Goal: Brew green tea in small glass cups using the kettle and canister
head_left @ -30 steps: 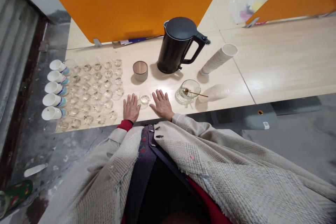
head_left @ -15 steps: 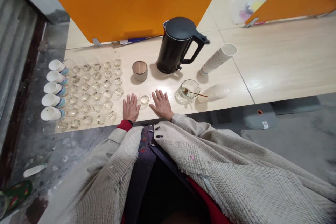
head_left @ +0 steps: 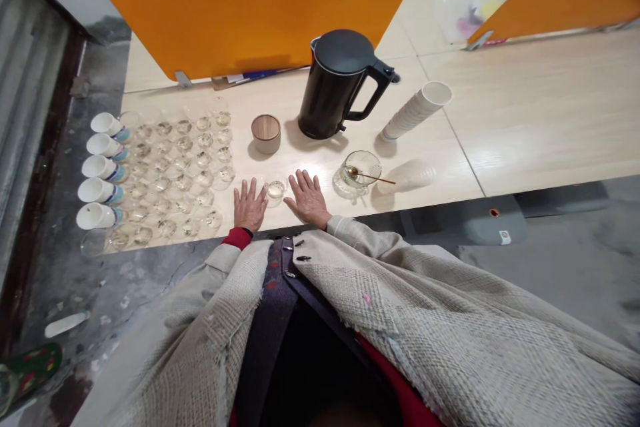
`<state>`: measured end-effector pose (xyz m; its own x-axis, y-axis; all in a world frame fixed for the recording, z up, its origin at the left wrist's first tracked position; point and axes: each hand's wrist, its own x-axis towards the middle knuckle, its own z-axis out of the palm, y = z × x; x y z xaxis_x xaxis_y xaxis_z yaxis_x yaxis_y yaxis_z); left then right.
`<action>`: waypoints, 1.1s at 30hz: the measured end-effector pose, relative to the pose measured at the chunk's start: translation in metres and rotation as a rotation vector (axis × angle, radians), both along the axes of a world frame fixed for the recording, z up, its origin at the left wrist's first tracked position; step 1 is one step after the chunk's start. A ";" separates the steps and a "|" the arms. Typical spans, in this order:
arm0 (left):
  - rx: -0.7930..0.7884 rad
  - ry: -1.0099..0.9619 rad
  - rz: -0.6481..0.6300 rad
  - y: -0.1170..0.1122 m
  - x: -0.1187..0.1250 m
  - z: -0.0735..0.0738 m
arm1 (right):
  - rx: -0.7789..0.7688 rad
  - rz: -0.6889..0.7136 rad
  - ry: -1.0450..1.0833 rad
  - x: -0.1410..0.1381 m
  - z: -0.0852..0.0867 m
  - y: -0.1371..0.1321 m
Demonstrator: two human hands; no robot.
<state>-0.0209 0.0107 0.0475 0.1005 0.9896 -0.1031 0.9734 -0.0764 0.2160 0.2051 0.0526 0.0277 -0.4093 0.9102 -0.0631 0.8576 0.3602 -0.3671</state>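
My left hand (head_left: 249,205) lies flat on the pale wooden table with its fingers spread, holding nothing. On the other side of a small clear cup (head_left: 275,190), my right hand (head_left: 307,199) also rests flat and open. The cup stands between both hands and seems to hold a little pale liquid or bits at the bottom. To the right of my right hand is a clear glass bowl (head_left: 363,165) with a gold spoon (head_left: 373,177) leaning in it. Beyond the hands stands a small round container (head_left: 266,134) with a brownish top.
Rows of clear cups (head_left: 183,182) with dark bits inside fill the table's left end, beside several white paper cups (head_left: 97,215). A black kettle (head_left: 330,90) stands before an orange divider (head_left: 240,13). Stacked paper cups (head_left: 417,110) and stacked clear cups (head_left: 415,175) are at right.
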 end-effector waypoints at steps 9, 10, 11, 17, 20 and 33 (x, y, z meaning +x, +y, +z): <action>-0.003 -0.007 -0.001 0.001 -0.002 -0.004 | -0.001 -0.001 0.003 0.000 0.000 0.000; -0.004 -0.004 0.001 0.002 -0.002 -0.004 | -0.005 -0.002 0.001 0.000 0.000 0.000; -0.006 -0.001 0.005 0.002 -0.001 -0.005 | -0.008 -0.002 0.000 0.000 0.000 0.000; -0.008 0.002 0.017 0.002 -0.001 -0.006 | 0.006 0.000 0.032 0.001 -0.005 0.001; -0.008 -0.004 0.018 0.002 -0.001 -0.006 | -0.004 -0.001 0.017 0.000 -0.002 0.000; -0.024 -0.007 0.022 0.003 0.000 -0.002 | -0.001 0.004 -0.004 0.001 -0.001 0.001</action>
<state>-0.0210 0.0135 0.0453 0.0800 0.9888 -0.1259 0.9733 -0.0502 0.2239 0.2062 0.0533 0.0268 -0.4131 0.9083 -0.0660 0.8575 0.3636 -0.3639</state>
